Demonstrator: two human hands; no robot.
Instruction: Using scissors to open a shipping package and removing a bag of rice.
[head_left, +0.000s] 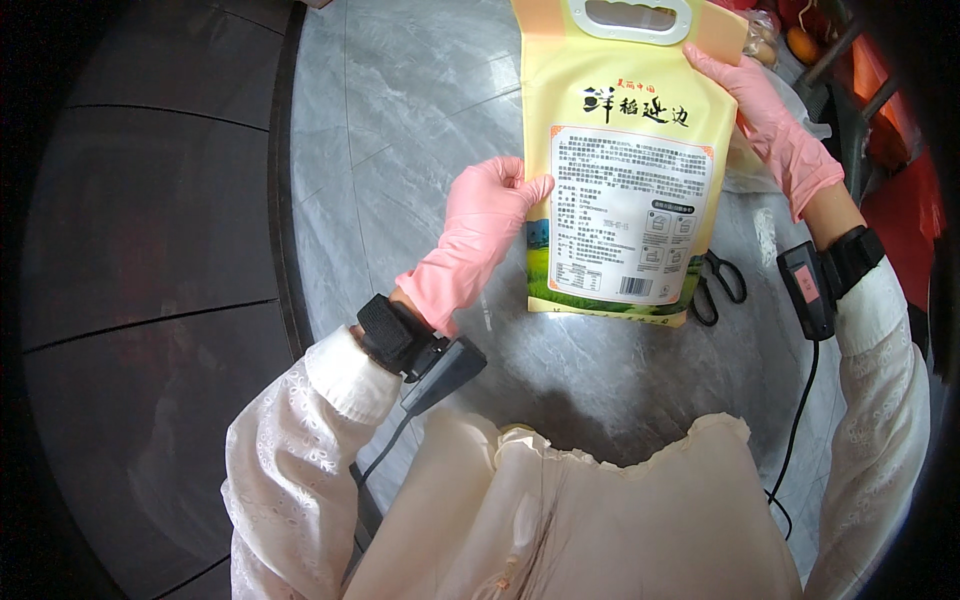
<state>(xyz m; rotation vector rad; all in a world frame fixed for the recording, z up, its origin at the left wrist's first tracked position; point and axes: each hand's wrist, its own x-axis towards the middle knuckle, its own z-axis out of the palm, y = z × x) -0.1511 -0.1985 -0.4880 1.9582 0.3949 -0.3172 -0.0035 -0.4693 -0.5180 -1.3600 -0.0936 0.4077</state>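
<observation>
A yellow printed plastic food bag (630, 172) with a white carrying handle (634, 21) at its top is held up over the grey marbled floor, its panel of writing facing me. In a pink glove, my left hand (487, 217) pinches the bag's left edge about halfway down, thumb over the front. My right hand (780, 124), gloved alike, grips the upper right edge; some of its fingers are hidden behind the bag. Black-handled scissors (724, 277) lie beside the bag's lower right edge, partly hidden by it.
Dark tiles (150, 225) with a raised dark edge lie at the left. At the upper right are a clear plastic bag (761, 37), an orange round item (802, 45), a whitish plastic bag (757, 169) and red material (900, 217). A black cable (799, 427) hangs from the right wrist device.
</observation>
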